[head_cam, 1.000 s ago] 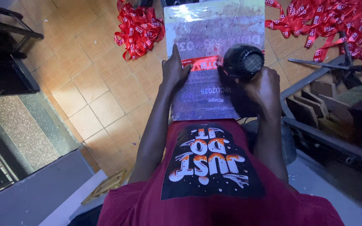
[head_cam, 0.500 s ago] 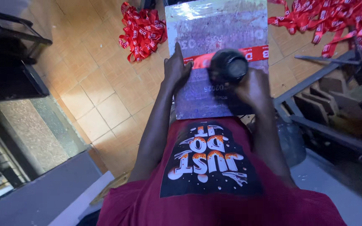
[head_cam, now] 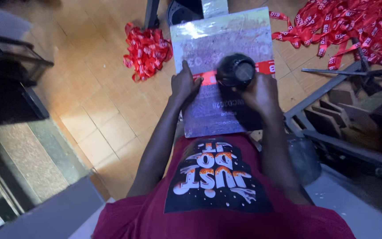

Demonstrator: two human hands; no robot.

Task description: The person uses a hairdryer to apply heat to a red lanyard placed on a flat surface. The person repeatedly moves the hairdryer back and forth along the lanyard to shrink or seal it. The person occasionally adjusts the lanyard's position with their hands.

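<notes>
The fingers of the left hand (head_cam: 184, 84) are pressed together and lie flat on the left end of a red strip (head_cam: 208, 78), which runs across a grey board (head_cam: 219, 57). The fingers of the right hand (head_cam: 258, 90) are curled around a black round tool (head_cam: 235, 71); this tool stands on the strip, just at 3 o'clock from the left hand. The right end of the strip comes out at 3 o'clock from the tool. The board is glossy and rests in front of the person, its near edge touching the dark red shirt (head_cam: 217, 208).

On the tiled floor (head_cam: 93, 110), at 9 o'clock from the board, lies 1 small heap of red ribbons (head_cam: 147, 48). A much bigger heap of ribbons (head_cam: 341, 28) is spread at 2 o'clock. At 4 o'clock from the right hand is a grey metal frame (head_cam: 328, 93) with dark wooden pieces inside.
</notes>
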